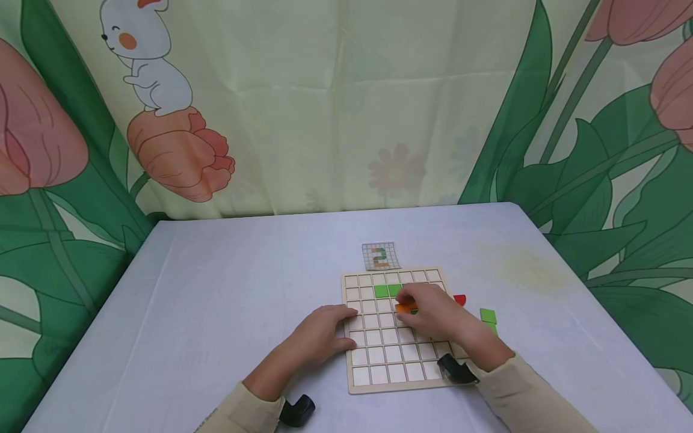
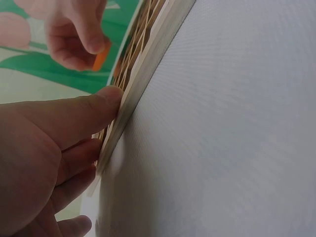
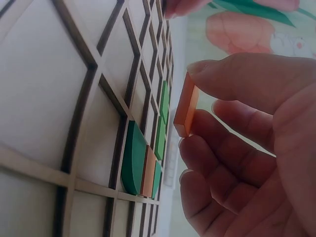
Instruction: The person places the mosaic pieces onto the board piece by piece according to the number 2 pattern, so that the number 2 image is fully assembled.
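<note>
My right hand [image 1: 432,310] pinches a small orange tile [image 3: 186,106] between thumb and fingers, held just above a wooden grid board [image 1: 377,374]. Two light green tiles [image 1: 381,291] sit side by side in cells near the board's far end. In the right wrist view, a dark green piece with a curved edge [image 3: 132,163] and another orange tile [image 3: 148,170] lie in cells below the held one. My left hand [image 1: 319,334] rests at the board's left edge, its thumb and a fingertip touching the frame, fingers spread.
Beyond the board lies a gridded card [image 1: 381,257] with a coloured figure shaped like a 2. A red piece [image 1: 459,299] and light green tiles [image 1: 488,316] are on the white table [image 1: 216,288] to the right. A printed curtain [image 1: 303,120] hangs behind.
</note>
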Available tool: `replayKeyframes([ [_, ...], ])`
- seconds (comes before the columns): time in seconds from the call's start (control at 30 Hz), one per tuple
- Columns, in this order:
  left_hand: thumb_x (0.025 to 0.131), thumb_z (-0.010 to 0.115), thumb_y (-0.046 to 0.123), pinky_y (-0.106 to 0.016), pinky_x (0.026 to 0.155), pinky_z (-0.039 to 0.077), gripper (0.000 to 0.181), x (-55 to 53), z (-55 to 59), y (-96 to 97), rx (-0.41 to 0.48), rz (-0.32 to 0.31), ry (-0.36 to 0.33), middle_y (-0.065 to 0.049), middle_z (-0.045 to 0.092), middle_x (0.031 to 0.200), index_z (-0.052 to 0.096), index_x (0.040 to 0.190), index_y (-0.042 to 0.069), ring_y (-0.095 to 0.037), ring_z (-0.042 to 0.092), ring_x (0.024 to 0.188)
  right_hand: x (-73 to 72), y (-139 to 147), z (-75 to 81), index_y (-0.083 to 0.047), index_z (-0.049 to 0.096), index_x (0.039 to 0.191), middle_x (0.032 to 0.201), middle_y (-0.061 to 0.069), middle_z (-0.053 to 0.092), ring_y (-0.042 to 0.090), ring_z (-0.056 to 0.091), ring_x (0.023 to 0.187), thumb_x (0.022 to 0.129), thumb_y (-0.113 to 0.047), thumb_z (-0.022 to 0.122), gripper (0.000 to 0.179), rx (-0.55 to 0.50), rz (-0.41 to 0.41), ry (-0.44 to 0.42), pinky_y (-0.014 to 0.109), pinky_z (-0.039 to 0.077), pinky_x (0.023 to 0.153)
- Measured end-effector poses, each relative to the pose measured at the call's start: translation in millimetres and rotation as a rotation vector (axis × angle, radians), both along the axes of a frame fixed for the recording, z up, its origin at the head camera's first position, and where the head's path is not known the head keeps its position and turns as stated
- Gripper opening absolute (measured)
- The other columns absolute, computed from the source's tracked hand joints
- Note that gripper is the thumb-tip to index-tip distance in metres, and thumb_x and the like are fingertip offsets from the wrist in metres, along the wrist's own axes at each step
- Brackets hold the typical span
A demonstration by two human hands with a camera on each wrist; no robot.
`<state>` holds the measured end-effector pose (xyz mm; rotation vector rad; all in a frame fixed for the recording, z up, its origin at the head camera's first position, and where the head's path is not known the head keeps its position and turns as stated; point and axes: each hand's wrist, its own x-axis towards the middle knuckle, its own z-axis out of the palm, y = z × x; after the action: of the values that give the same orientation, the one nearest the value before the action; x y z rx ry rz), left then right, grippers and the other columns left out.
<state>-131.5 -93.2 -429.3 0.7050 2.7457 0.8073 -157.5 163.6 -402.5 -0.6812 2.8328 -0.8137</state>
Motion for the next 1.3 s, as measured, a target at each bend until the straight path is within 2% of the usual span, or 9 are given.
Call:
replayKeyframes([
  [0.53, 0.085, 0.082, 0.024, -0.042, 0.108, 0.043, 0.055, -1.6, -0.5, 0.7, -0.02, 0.009, -0.011, -0.006, 0.062, 0.134, 0.062, 0.134, 0.007, -0.026, 0.053, 0.129, -0.5, -6.2, -5.4, -0.008, 0.069, 0.103, 0.097, -0.004, 0.065, 0.015, 0.058, 0.089, 0.087, -0.016, 0.076, 0.02, 0.04, -0.017, -0.011, 0.039, 0.052, 0.087],
  [1.03, 0.085, 0.082, 0.022, -0.041, 0.108, 0.043, 0.055, -1.5, 0.3, 0.7, -0.018, -0.001, -0.008, -0.006, 0.062, 0.133, 0.062, 0.134, 0.006, -0.026, 0.054, 0.128, 1.2, -6.3, -9.1, -0.017, 0.069, 0.096, 0.086, -0.01, 0.058, 0.015, 0.051, 0.085, 0.086, -0.021, 0.078, 0.014, 0.086, -0.005, 0.004, 0.035, 0.049, 0.078],
  [1.3, 0.085, 0.082, 0.022, -0.041, 0.108, 0.043, 0.055, -2.0, -0.4, 0.0, -0.012, -0.01, 0.003, -0.007, 0.062, 0.133, 0.062, 0.134, 0.005, -0.026, 0.054, 0.128, 0.9, -4.0, -9.3, -0.018, 0.07, 0.097, 0.086, -0.009, 0.059, 0.015, 0.051, 0.085, 0.086, -0.021, 0.079, 0.014, 0.117, 0.003, -0.002, 0.035, 0.048, 0.076],
])
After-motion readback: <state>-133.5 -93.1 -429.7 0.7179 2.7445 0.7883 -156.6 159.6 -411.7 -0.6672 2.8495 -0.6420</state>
